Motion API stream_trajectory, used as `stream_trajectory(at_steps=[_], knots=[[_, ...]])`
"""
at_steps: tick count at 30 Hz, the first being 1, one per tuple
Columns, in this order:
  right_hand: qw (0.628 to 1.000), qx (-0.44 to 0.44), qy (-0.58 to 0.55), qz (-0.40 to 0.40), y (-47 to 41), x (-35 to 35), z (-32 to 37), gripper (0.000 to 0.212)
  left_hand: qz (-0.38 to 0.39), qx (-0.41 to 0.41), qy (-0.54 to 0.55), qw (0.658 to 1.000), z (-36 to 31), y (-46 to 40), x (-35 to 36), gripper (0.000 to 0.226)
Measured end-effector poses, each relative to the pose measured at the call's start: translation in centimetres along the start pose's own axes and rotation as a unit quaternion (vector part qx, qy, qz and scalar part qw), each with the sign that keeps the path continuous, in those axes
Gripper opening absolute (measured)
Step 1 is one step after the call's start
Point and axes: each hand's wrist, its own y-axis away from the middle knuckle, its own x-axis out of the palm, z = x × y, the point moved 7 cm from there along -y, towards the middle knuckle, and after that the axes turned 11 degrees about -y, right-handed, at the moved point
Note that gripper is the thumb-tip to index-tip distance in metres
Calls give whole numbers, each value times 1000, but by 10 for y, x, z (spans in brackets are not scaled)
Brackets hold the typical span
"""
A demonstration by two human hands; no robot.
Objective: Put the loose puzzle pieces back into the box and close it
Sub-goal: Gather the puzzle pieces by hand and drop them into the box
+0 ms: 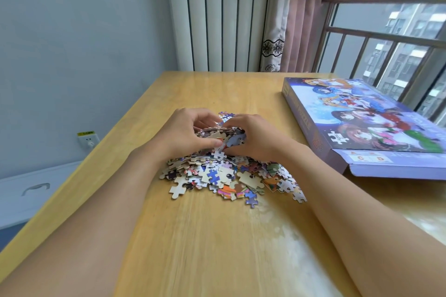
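A loose heap of puzzle pieces (229, 173) sits in the middle of the wooden table (217, 236), some showing bright printed colours, others turned up on their plain cream backs. A few strays trail off toward five o'clock of the heap. The box (357, 123), purple with cartoon figures on its lid, lies flat at about two o'clock from the pile, well apart from it, near the window (398, 43); its near end flap hangs open.

Both hands are at the far side of the heap, around twelve o'clock. The left hand (183, 132) has its fingers curled in, thumb pressed against a clutch of pieces lifted off the pile. The right hand (253, 137) curls around the same bunch from the other side, fingertips tucked under and hidden. The two hands nearly touch, squeezing the handful (222, 136) between them.
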Motion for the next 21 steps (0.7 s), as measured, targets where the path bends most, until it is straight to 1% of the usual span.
stream_trajectory(at_steps=[2,4,7,9,11,14,18,20,21], knots=[[1000,0,-7,-1,1,0,0,62,34,-8,-2,999,4,0,2,65],[1000,2,-20,2,3,0,-1,67,60,-11,-19,998,7,0,5,73],[999,20,-25,30,5,3,-2,83,64,-13,-35,997,9,0,9,73],[999,26,-18,42,4,5,-3,88,56,-10,-39,998,8,-1,9,69],[999,21,-9,45,2,6,-2,85,36,-4,-35,999,6,-1,7,64],[1000,2,2,23,-1,6,2,71,2,5,-34,999,3,-2,5,58],[1000,-19,14,-7,-1,4,7,59,-32,13,-19,999,1,-2,3,58],[999,-14,20,-22,-2,3,9,60,-42,20,-16,999,-2,-1,2,60],[999,-9,24,-27,-2,4,10,65,-46,22,-14,999,-3,0,1,60]])
